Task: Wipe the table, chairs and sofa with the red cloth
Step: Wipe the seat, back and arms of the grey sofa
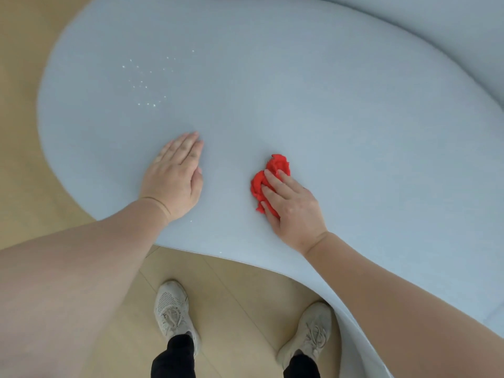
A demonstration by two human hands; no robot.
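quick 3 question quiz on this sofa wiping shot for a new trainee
1. Which hand presses the red cloth onto the sofa seat? A) left B) right C) both
2. True or false: the left hand lies flat on the seat, apart from the cloth.
3. Fill in: the white specks sit on the seat beyond the ___ hand.

Key: 1 B, the right hand; 2 true; 3 left.
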